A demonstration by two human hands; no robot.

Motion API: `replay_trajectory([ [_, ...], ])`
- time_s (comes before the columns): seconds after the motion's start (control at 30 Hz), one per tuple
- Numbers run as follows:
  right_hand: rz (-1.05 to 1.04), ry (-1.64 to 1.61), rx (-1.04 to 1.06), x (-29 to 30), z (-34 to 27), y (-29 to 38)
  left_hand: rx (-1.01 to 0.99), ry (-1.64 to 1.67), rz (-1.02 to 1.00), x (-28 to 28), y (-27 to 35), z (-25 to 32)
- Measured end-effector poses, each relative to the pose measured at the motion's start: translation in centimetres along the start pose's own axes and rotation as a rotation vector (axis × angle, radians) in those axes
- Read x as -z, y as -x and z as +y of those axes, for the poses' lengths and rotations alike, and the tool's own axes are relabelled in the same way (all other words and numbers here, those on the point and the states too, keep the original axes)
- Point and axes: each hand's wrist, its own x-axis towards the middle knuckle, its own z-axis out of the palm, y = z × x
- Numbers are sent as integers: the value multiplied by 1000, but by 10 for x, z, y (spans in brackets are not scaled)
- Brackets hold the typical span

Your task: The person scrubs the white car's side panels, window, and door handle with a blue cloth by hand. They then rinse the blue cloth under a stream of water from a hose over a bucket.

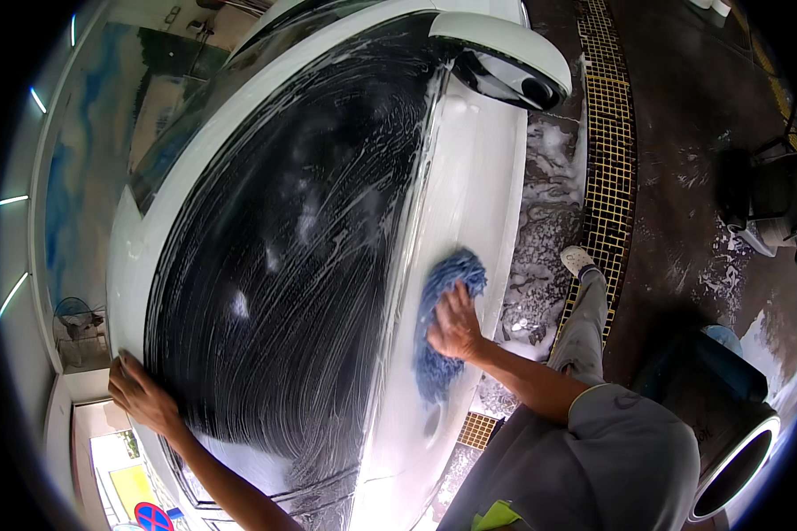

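Observation:
A white car stands before me, its door panel [468, 172] wet and its dark side window [292, 232] streaked with suds. My right hand [455, 324] presses a shaggy blue wash cloth [440, 381] against the door, just below the window line. The fingers curl into the pile. Farther left, my left hand [143, 398] rests on the white roof edge [133, 279] above the window, fingers slightly apart and holding no loose item. The white side mirror [505, 40] juts out at the top of the view.
Foam lies on the dark wet floor [544, 159] beside the car. A yellow drain grating [608, 172] runs along it, near my white shoe [576, 260]. At lower right stands a dark drum-like container [724, 431]. A fan [76, 318] is by the far wall.

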Motion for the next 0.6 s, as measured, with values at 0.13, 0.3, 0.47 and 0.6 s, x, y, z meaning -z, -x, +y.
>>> replay_trajectory([
  [0.13,189,-123,-602,2,153,-217,-57,-29,59,7,3,-17],
  [0.3,405,220,-271,39,340,-459,-190,-103,75,0,7,-16],
  [0.47,425,487,68,13,391,-469,-483,-211,121,-17,1,-20],
  [0.6,-5,26,-6,23,221,-316,-456,-266,150,20,6,-33],
])
